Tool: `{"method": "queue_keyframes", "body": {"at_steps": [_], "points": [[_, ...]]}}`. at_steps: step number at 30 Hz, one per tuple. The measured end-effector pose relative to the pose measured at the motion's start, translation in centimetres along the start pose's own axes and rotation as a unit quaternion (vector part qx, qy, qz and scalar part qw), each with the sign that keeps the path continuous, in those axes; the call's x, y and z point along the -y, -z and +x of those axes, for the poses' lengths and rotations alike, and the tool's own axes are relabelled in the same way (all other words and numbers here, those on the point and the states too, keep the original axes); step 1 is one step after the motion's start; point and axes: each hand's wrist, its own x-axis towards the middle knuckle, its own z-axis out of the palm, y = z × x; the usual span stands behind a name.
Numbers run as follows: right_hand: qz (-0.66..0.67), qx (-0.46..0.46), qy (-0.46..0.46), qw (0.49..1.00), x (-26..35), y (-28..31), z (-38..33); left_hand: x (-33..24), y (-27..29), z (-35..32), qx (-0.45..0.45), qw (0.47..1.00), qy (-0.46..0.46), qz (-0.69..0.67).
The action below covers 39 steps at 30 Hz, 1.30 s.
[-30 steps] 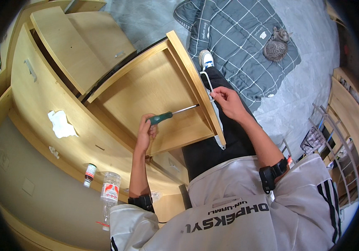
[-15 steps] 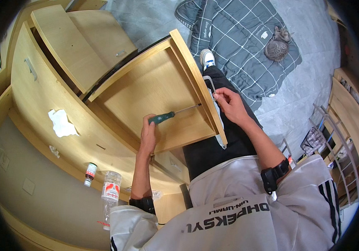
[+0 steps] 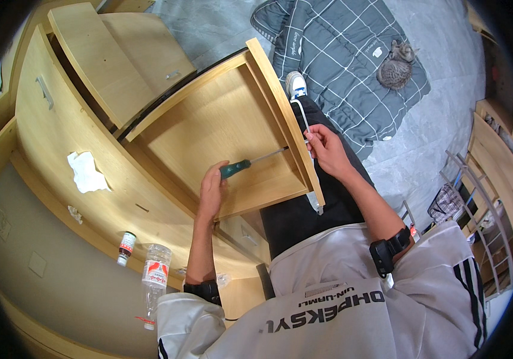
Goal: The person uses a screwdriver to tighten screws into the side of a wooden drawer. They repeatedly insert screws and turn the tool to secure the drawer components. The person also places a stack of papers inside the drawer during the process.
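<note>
A pulled-out wooden drawer [image 3: 202,134] lies in the middle of the view. Over its inside, my left hand [image 3: 211,191] is closed around the green grip of a screwdriver [image 3: 234,169]. The screwdriver's shaft points right, and its tip meets the inner face of the drawer front [image 3: 281,110]. On the outer side of that front, my right hand [image 3: 327,151] pinches a bent silver drawer handle [image 3: 302,113] between thumb and fingers. Whether a screw sits at the screwdriver's tip is too small to tell.
A second drawer unit [image 3: 140,51] stands at upper left. The wooden cabinet panel [image 3: 59,128] carries a crumpled tissue [image 3: 87,172]. A small bottle [image 3: 126,248] and a clear plastic bottle [image 3: 156,275] lie at lower left. A cat [image 3: 395,72] curls on a checked quilt [image 3: 334,66].
The silver handle has turned in my right hand and looks more upright. My left hand and the screwdriver have shifted slightly right. The cat stays put.
</note>
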Motion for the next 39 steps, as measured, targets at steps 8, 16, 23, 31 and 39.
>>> {"method": "queue_keyframes", "body": {"at_steps": [8,16,23,31,39], "points": [[0.024,-0.033,-0.012,0.999,-0.9,-0.7,0.2,1.7,0.0,0.3,-0.027,0.991,0.075,-0.104],[0.019,-0.048,-0.005,0.999,-1.3,-1.1,0.0,0.5,-0.3,0.5,-0.038,0.985,0.025,-0.167],[0.029,-0.048,-0.003,0.998,-1.3,-1.1,0.1,-0.5,0.4,0.8,-0.061,0.978,0.167,-0.108],[0.024,-0.054,-0.006,0.998,-1.2,-1.0,0.1,0.1,-0.4,0.5,-0.019,0.987,0.026,-0.156],[0.011,-0.064,-0.001,0.998,-1.1,-1.2,0.2,2.7,-0.2,0.8,-0.084,0.992,0.017,-0.097]]}}
